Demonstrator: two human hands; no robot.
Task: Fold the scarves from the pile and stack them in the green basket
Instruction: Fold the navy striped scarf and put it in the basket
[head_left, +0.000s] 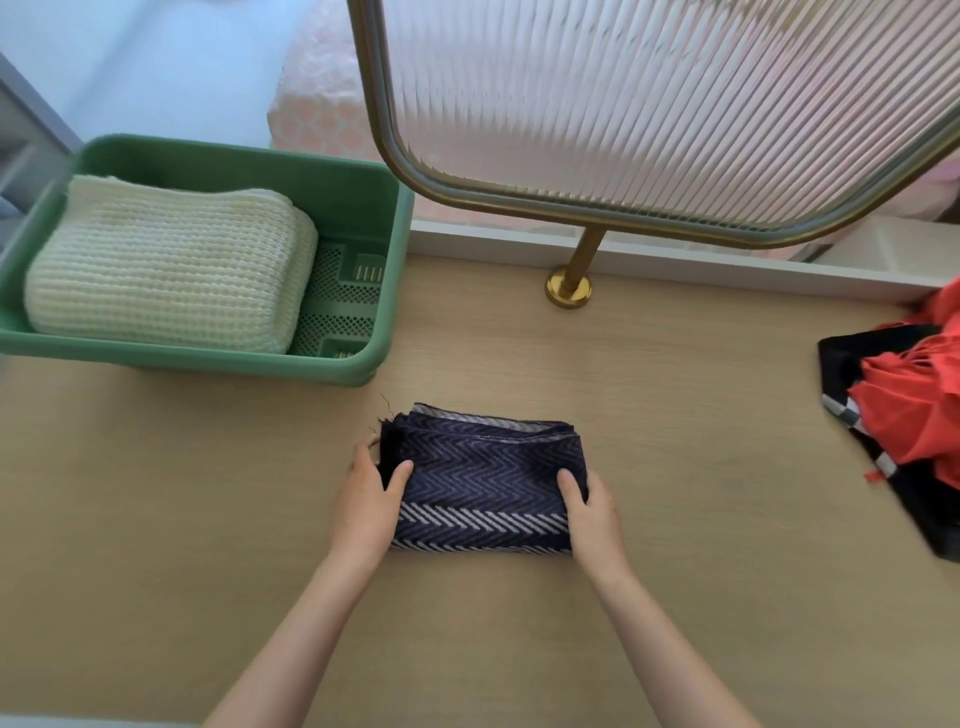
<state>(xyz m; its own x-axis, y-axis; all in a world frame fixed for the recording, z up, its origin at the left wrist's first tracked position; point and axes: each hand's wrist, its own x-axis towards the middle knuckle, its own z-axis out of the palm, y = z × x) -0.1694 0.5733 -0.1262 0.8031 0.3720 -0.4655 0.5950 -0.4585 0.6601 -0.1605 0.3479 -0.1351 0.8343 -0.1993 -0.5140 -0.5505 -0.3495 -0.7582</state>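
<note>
A folded navy scarf (483, 480) with a pale zigzag pattern lies on the wooden table, in the middle. My left hand (366, 501) grips its left end, thumb on top and fingers curled round the edge. My right hand (592, 512) grips its right end the same way. The green basket (384, 218) stands at the back left and holds a folded cream knitted scarf (166, 270), which fills its left part. At the right edge lies the pile: a red scarf (914, 405) on top of a black scarf (852, 364) with a checked border.
A ribbed glass screen (649, 104) in a brass frame stands behind the table on a brass post (569, 286). A white ledge (727, 262) runs along the table's back edge. Bare wood lies between the basket and the pile.
</note>
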